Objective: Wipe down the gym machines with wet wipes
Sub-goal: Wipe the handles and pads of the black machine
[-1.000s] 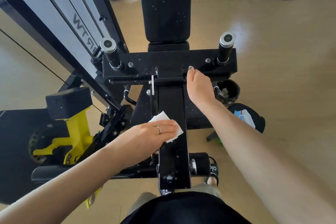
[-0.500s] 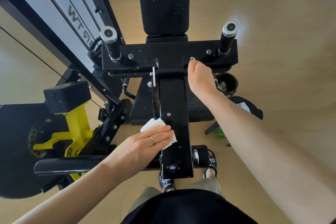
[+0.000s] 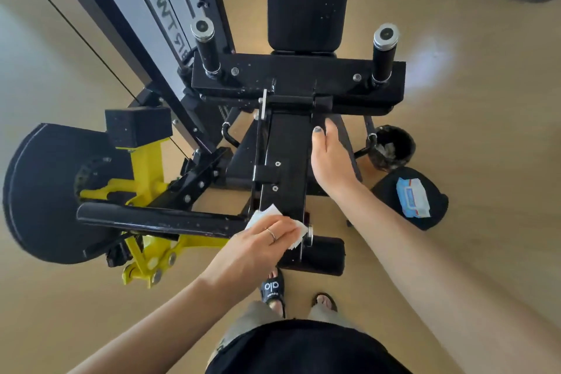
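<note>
A black gym machine stands in front of me, with a central black beam (image 3: 288, 161) running toward me from a crossbar (image 3: 299, 74) that carries two upright handles. My left hand (image 3: 261, 241) presses a white wet wipe (image 3: 267, 214) flat on the near end of the beam, fingers together over it. My right hand (image 3: 329, 158) rests on the beam's right edge just below the crossbar, gripping that edge. A black back pad (image 3: 306, 0) rises beyond the crossbar.
A yellow lever frame (image 3: 145, 179) and black round cover (image 3: 39, 191) sit at left, with a black horizontal bar (image 3: 151, 218). On the floor at right are a small black bin (image 3: 391, 147) and a wipes pack (image 3: 413, 197) on a black stool. My sandalled feet (image 3: 273, 288) are below.
My left hand slid the wipe down the beam toward me, to its near end. My right hand moved off the crossbar and down onto the beam's right edge.
</note>
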Motion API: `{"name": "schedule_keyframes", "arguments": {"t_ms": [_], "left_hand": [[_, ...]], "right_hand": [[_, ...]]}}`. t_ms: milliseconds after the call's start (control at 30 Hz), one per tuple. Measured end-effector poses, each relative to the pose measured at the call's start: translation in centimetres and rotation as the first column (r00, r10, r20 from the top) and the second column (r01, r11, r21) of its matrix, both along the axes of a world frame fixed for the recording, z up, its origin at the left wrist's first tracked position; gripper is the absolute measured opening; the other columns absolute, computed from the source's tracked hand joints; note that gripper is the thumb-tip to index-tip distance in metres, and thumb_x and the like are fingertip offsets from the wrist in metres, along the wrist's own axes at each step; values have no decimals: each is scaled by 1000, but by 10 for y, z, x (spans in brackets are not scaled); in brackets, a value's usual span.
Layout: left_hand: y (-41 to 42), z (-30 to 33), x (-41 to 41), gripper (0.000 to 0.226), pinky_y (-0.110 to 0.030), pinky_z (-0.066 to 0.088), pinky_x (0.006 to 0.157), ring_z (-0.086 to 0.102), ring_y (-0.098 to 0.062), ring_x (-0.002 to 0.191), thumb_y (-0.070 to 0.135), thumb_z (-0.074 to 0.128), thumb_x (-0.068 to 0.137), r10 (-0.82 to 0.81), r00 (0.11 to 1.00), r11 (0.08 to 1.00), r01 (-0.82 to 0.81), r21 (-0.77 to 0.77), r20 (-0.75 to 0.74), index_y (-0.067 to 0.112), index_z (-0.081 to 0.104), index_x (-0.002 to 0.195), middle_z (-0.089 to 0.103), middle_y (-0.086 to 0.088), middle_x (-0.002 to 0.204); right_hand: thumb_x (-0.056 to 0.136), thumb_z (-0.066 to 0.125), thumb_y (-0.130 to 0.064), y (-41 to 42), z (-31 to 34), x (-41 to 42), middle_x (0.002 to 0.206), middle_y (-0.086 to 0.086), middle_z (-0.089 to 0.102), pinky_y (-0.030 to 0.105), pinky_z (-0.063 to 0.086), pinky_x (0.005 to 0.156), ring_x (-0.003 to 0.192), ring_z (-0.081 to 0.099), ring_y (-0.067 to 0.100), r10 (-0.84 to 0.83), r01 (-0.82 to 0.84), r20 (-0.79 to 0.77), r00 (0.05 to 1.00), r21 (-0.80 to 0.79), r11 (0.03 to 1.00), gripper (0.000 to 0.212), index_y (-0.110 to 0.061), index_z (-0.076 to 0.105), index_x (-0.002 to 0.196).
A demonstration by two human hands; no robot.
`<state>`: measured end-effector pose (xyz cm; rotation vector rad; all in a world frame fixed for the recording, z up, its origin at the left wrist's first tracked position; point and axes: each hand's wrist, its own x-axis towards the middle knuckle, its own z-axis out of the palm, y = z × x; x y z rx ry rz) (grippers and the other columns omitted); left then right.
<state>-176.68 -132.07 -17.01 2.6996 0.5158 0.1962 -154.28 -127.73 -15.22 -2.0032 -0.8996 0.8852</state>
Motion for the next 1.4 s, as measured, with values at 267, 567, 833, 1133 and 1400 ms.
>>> {"name": "schedule_keyframes", "arguments": {"t_ms": [267,567,833,1133,1400], "left_hand": [[-9,2,12,44,-33,59,88,55,-16,122,-1,68,87,194,981,980,-193,56,-15,7,64,130,58,0,128],[-25,7,-10,37,-34,60,82,61,-17,109,-9,67,85,257,964,966,-259,17,72,7,71,119,64,-1,118],[-24,3,-26,37,-34,59,84,59,-18,116,-9,63,88,183,980,983,-184,6,78,9,70,120,60,1,122],[-34,-3,18,25,-30,57,83,56,-18,114,1,49,99,-82,991,993,73,88,102,10,67,113,61,0,115],[33,11,-15,28,-31,60,80,60,-17,110,-2,71,86,110,991,983,-121,141,81,8,70,112,60,-2,117]], "right_hand": [[111,21,-48,-35,-9,-17,167,-1,27,38,19,121,154,24,24,115,-134,-252,961,-58,989,57,-27,18,164],[112,20,-44,-41,1,-27,165,6,32,37,26,115,150,31,29,132,-157,-259,957,-78,984,58,-25,6,165],[113,20,-38,-45,11,-35,156,21,41,37,33,112,140,44,34,121,-143,-225,967,-82,986,57,-22,2,165],[112,20,-43,-37,4,-34,169,6,23,43,19,123,153,25,29,85,-116,-272,959,-101,988,58,-25,4,165],[110,20,-49,-31,3,-27,170,-7,16,40,12,125,157,14,18,26,-73,-355,935,-120,990,58,-29,13,164]]}}
